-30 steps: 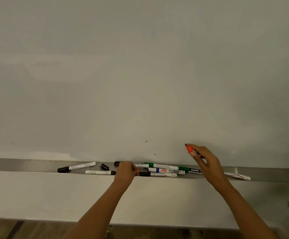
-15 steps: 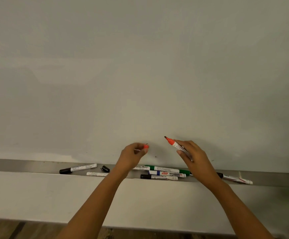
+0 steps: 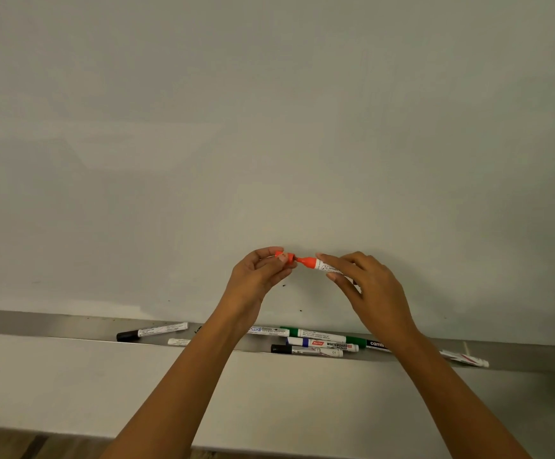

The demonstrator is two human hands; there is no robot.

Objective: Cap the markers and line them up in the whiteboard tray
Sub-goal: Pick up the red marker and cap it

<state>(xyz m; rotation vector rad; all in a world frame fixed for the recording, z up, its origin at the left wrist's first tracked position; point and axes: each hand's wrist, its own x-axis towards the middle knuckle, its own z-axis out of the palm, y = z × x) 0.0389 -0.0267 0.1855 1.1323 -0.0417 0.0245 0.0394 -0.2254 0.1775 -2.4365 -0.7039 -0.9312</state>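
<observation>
Now holding orange marker (image 3: 323,265) level before the whiteboard, well above the whiteboard tray (image 3: 54,326), pinched in right hand (image 3: 372,289), tip pointing left. Pinching orange cap (image 3: 286,257) in left hand (image 3: 256,279), right at the tip. Both forearms raised, wrists bent inward.

Orange cap (image 3: 285,257), orange-tipped white marker (image 3: 322,265), grey tray (image 3: 54,326).

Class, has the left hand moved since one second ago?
Yes. The left hand rose from the tray and now pinches the orange cap before the whiteboard.
</observation>
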